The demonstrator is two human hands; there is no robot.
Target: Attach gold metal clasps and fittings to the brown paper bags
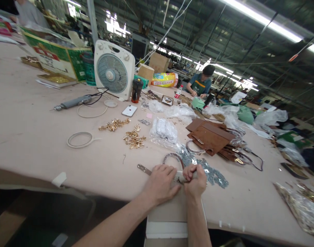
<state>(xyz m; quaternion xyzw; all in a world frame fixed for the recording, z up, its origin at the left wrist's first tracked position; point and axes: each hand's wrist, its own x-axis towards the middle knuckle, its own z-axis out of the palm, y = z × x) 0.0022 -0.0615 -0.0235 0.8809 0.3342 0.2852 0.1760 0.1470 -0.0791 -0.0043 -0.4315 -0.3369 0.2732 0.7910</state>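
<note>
My left hand (162, 183) lies with its fingers stretched over a pale bag piece (167, 214) at the table's front edge, pressing on it. My right hand (195, 180) is closed in a fist just to the right, over the same piece. Something greyish shows between the two hands, but I cannot make out what the fist holds. A curved brown handle (174, 156) rises beyond my hands. From under my left hand a brown strap end (144, 168) with a metal plate sticks out. Small grey metal plates (213, 175) lie spread behind my right hand.
Gold-coloured hardware (134, 139) lies in piles left of a plastic bag of wrapped parts (163, 130). Brown bag pieces (211, 135) are stacked at right. Farther back stand a fan (114, 70), a phone (129, 110), a tape roll (80, 140) and an electric screwdriver (74, 102). A co-worker (200, 84) sits across.
</note>
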